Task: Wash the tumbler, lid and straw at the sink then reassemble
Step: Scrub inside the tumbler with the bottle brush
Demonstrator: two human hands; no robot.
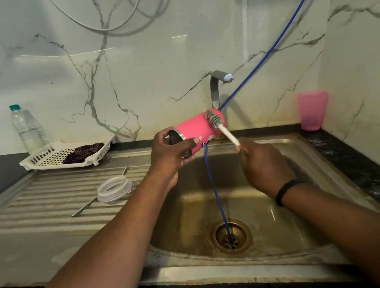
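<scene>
Tumbler [196, 129] is held on its side over the sink [315, 148], just in front of the tap [218, 83], mouth toward 9 o'clock, base toward 3 o'clock. Left hand [172, 151] grips it at the steel rim, fingers curled round the mouth end. Right hand [262, 164] pinches the white handle of a brush [218, 124], whose bristle head lies against the pink outer wall near the base. Step in hand, as judged: scrubbing the outside of the tumbler. To do it well: turn the body with the left hand so the bristles cover the whole wall, work the base edge and the band under the rim, keep the work over the basin, then take the brush inside through the mouth. No water is seen running from the tap, so a rinse looks to be still due. Lid [114, 188] lies on the drainboard at 9 o'clock of the basin, with the straw [86, 206], a thin metal tube, running under or behind it; both look untouched. A blue hose [216, 189] drops behind the tumbler into the drain. Writing: a dark and white mark shows on the tumbler's lower side, partly hidden by the thumb, not readable. No brand legible anywhere else.
</scene>
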